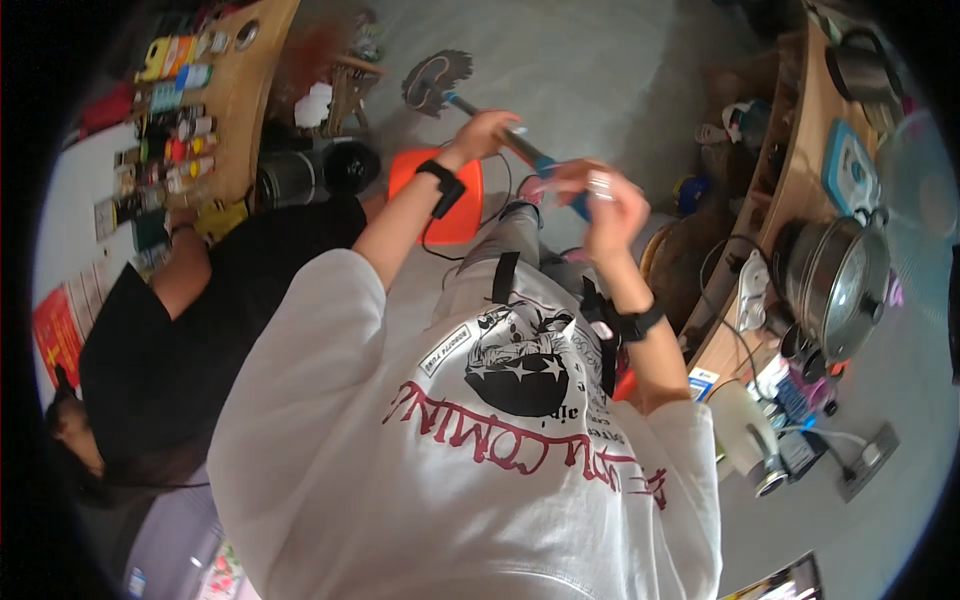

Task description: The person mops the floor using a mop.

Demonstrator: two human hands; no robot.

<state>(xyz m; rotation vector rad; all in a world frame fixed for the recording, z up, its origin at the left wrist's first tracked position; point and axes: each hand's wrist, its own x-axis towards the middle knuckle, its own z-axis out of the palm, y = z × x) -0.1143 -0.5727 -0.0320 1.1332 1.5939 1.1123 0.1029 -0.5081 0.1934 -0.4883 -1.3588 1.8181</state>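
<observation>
Blue mop handle (524, 149) slants between left fingers (498, 119) and right fingers (578, 176), both curled around it.

mop head (437, 84): rough, shaggy | stool (462, 220): smooth plastic | pot lid (846, 288): glossy glass

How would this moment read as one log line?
left hand: gripping mop pole; right hand: at pole's upper end, grip blurred; mop head: beyond left hand; nearby: orange stool, person in black

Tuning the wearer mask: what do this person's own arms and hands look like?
Loose white cloth short sleeves, bare forearms. Black wristband on each wrist. Left hand and right hand ungloved; pale patch on the right one too blurred to identify.
</observation>
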